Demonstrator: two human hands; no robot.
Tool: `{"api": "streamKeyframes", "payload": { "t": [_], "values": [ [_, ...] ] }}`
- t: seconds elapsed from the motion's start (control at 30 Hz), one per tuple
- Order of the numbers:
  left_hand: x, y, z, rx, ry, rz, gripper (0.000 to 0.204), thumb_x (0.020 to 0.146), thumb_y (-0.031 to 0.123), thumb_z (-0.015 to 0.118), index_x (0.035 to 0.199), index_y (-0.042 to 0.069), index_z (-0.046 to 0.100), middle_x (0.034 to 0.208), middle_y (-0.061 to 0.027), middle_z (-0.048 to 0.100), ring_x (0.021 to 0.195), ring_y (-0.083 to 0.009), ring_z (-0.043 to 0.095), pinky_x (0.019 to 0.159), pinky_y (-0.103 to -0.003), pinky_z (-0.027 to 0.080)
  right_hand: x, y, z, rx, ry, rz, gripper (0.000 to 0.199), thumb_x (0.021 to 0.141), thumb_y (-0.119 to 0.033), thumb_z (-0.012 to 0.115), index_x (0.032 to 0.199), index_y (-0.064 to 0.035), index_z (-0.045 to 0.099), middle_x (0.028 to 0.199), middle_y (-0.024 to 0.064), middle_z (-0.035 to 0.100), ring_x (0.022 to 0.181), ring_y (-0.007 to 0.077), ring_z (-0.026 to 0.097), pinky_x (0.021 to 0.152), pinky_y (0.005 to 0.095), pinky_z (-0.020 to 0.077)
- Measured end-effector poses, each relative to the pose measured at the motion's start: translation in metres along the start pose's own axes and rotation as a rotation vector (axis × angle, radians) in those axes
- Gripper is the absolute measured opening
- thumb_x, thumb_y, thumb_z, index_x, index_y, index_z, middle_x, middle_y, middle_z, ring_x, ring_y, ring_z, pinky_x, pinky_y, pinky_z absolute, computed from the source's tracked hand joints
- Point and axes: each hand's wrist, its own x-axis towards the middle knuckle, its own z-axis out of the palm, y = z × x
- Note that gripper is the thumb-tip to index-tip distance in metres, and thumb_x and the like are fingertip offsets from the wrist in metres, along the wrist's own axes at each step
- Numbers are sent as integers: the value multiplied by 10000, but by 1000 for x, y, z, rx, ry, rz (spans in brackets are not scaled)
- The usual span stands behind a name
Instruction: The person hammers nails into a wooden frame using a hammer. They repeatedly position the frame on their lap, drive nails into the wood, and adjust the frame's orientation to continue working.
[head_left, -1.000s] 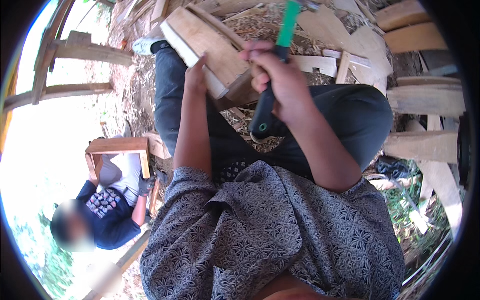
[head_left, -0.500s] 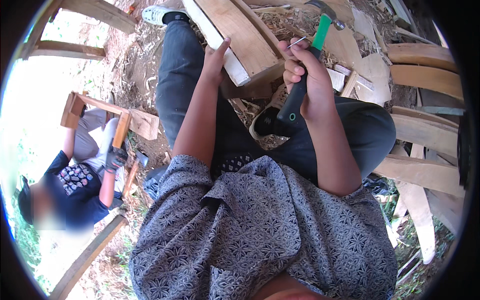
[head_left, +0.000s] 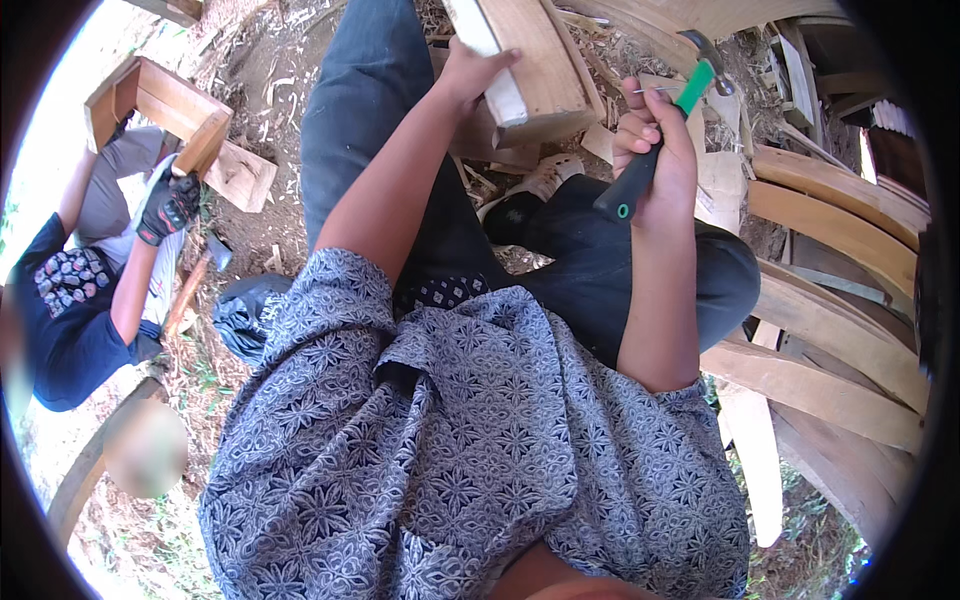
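Observation:
My left hand [head_left: 470, 76] grips the near left edge of a long wooden piece made of joined boards [head_left: 538, 62], its thumb lying over the top. One side of that piece is pale white, and it is held tilted between my legs. My right hand [head_left: 655, 145] is wrapped around the black grip of a claw hammer [head_left: 697, 88], whose handle turns green below the metal head. Head up, the hammer leans to the right. A thin nail [head_left: 650, 91] is pinched at the fingertips of the same hand, apart from the wood.
Curved wooden boards [head_left: 835, 225] are stacked at the right. Scraps and shavings cover the ground ahead. At the left a co-worker with a gloved hand [head_left: 168, 207] holds a wooden frame [head_left: 165, 98]; a hatchet [head_left: 217, 252] and a black plastic bag [head_left: 243, 315] lie nearby.
The wooden piece has tilted and shifted right in the view with my left hand. Hammer and nail, still in my right hand, have also shifted right. The co-worker's frame appears higher.

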Motion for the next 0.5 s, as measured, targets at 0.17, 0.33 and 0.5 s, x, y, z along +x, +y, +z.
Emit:
{"api": "streamKeyframes", "payload": {
  "t": [0.17,0.33,0.5],
  "values": [
    [31,12,39,204,149,-16,697,894,229,768,1397,-110,425,1343,-203,583,1182,-332,636,958,-427,556,-1,-23,-4,-126,74,-3,174,961,-94,678,1087,-31,575,1011,54,639,637,30,493,548,192,428],
    [46,28,71,531,134,-86,903,796,97,793,1458,-116,217,1364,-286,559,1209,-379,627,1003,-435,538,-4,-44,-23,-203,131,41,143,948,-67,692,1033,-29,583,942,48,622,618,35,488,531,194,412],
    [26,29,106,418,250,-166,948,816,70,721,1523,-66,105,1299,-324,599,1208,-416,629,1034,-447,508,-2,-48,-32,-178,174,39,123,951,-57,688,1001,-27,579,911,50,611,605,36,486,518,183,415]
  ]
}}
